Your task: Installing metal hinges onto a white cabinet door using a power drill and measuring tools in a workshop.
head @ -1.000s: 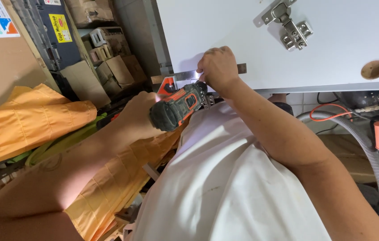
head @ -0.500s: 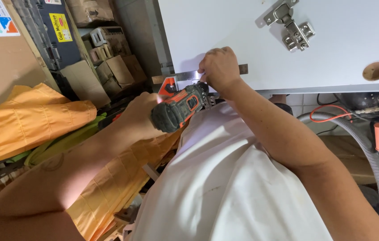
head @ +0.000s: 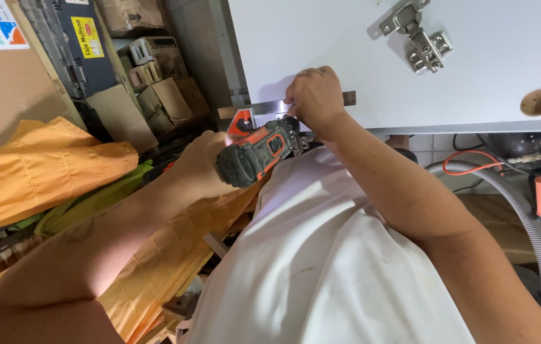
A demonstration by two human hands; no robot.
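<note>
— Where's the drill (head: 254, 151) sitting?

— My left hand (head: 203, 162) is wrapping it, fingers closed round the grip, nose pointing at 1 o'clock to the panel (head: 321, 44) edge. It's feeling heavy and stiff.

— And the right hand (head: 313, 95)?

— Fingers are pinching the metal strip (head: 270, 107) against the panel. Boxes (head: 156, 95) are crowding 10 o'clock; a hose (head: 525, 216) is lying at 3.

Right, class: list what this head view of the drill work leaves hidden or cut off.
Head view:
- Drill tip: hidden behind the right hand.
- Metal strip: its middle covered by that hand.
- Left hand fingers: hidden around the drill's grip.
- Hinge: top cut by the frame edge.
- White panel: runs off the top and right.
</note>
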